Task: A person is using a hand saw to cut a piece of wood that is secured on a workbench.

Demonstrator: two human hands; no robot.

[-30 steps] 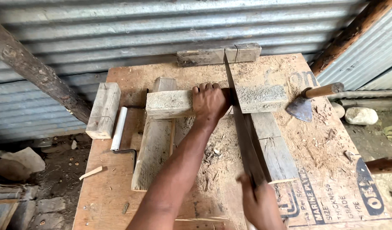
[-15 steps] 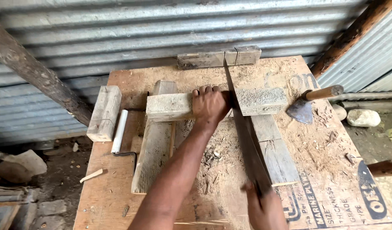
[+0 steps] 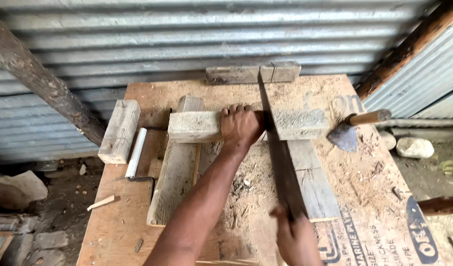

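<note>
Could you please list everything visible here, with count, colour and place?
wooden block: one, pale, lying crosswise on two planks, being sawn
support planks: two, weathered grey-brown, under the block
handsaw: one, dark blade, in the cut
plywood table: one, tan, sawdust-strewn
loose block: one, pale, table's left edge
white tube: one, beside the loose block
hatchet: one, wooden handle, right
back blocks: grey, far edge
corrugated wall: grey, behind
left hand: pressing on the block
right hand: gripping the saw handle

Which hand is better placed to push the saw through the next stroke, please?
The right hand: it grips the handle of the saw, whose blade sits in the wooden block. The left hand presses that block down.
</note>
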